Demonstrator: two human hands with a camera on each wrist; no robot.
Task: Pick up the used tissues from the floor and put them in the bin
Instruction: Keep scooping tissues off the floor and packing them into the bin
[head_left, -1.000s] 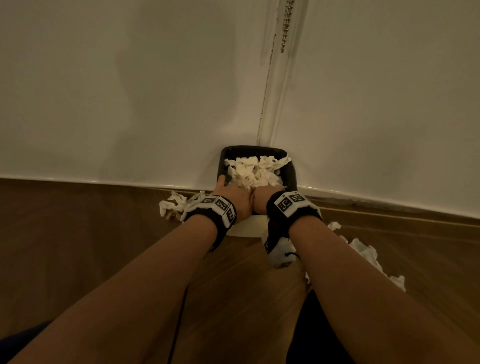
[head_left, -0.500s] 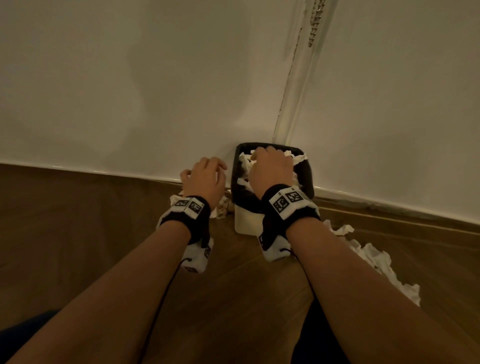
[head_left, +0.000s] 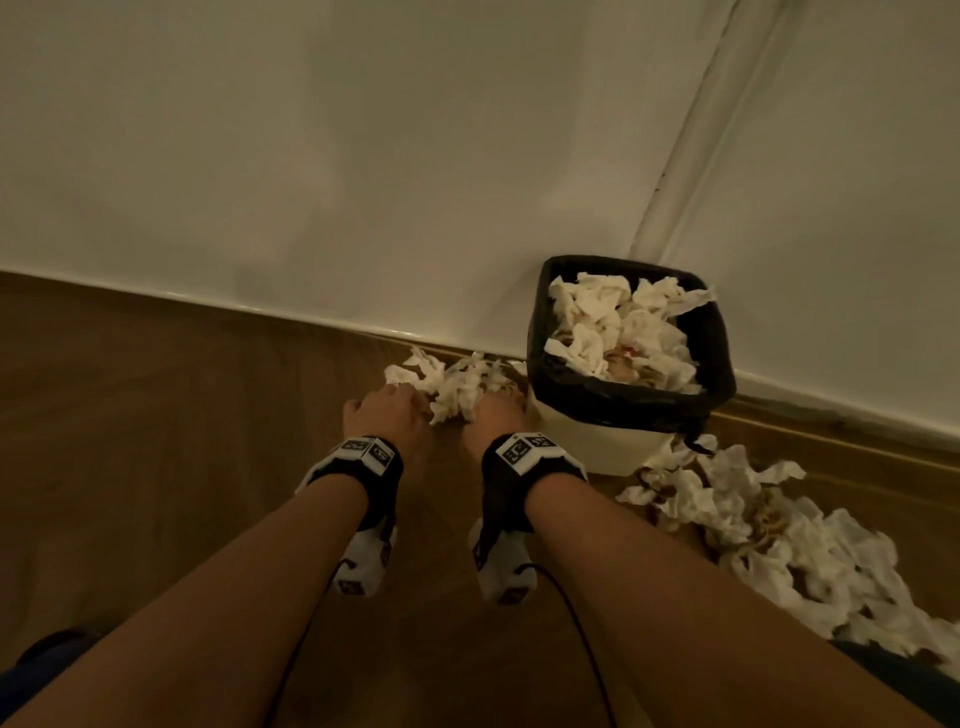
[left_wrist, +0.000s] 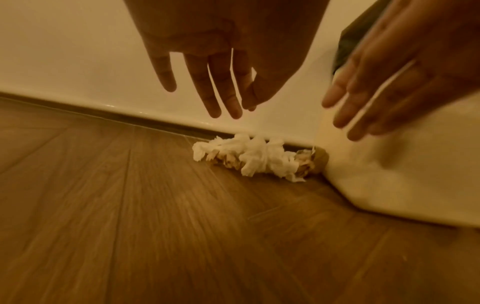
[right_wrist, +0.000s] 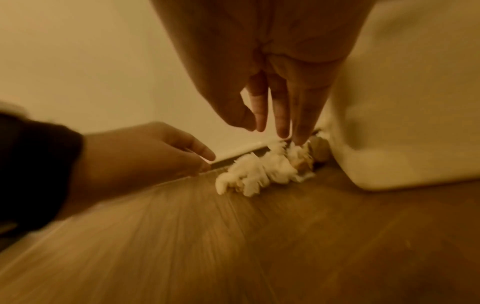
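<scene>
Risk: L hand (head_left: 388, 415) & R hand (head_left: 493, 420), both spread and empty over tissue clump (head_left: 457, 383), may spill scraps off heaped bin (head_left: 631, 400) (near full).

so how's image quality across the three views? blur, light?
Head view: dim, warm, sharp enough; tissues in the bin read clearly. Left wrist view: right hand motion-smeared, floor tissues sharp. Right wrist view: blurred throughout, floor streaked, left hand soft.
</scene>
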